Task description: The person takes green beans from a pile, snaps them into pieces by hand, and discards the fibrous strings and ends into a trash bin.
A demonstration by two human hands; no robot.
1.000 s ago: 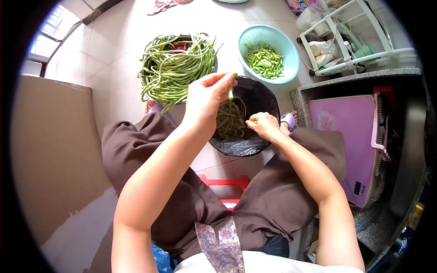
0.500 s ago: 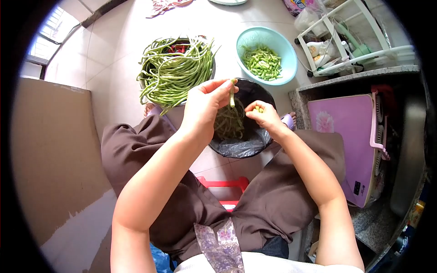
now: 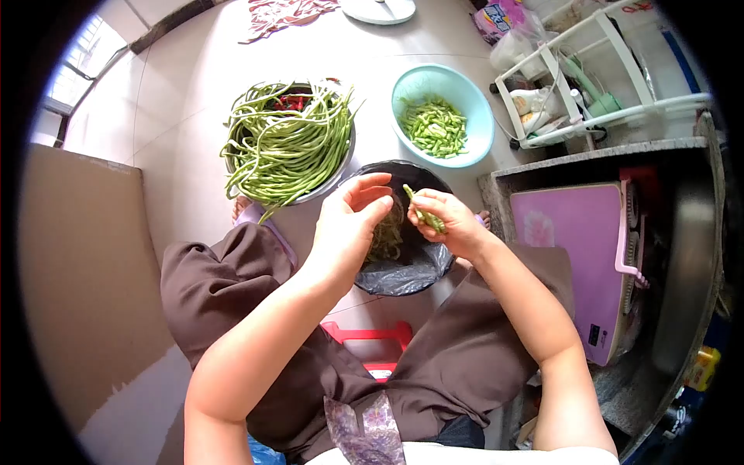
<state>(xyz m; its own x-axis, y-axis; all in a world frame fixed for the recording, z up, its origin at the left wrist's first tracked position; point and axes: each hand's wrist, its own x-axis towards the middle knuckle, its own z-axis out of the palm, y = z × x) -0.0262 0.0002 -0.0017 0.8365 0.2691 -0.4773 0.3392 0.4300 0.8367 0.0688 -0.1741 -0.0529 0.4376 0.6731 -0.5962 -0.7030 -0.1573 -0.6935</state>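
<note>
My right hand is closed around several short green bean pieces, one end poking up past the fingertips. Facing it, my left hand has its fingers curved and apart from the thumb, with nothing visible between them. Both hands are above a bin lined with a black bag, which has stringy scraps inside. Long green beans fill a round basin at the upper left, with some red chillies among them. Cut bean pieces lie in a light blue bowl beyond the bin.
A white rack with bottles stands at the upper right. Below it, a purple panel leans inside a stone-edged shelf. Cardboard stands at the left. A red stool shows between my knees, and a cloth lies on the far floor.
The bean piece that was in my left fingers is gone from there, and that hand has opened. My right hand has turned and now shows more bean pieces. The view has tilted up slightly.
</note>
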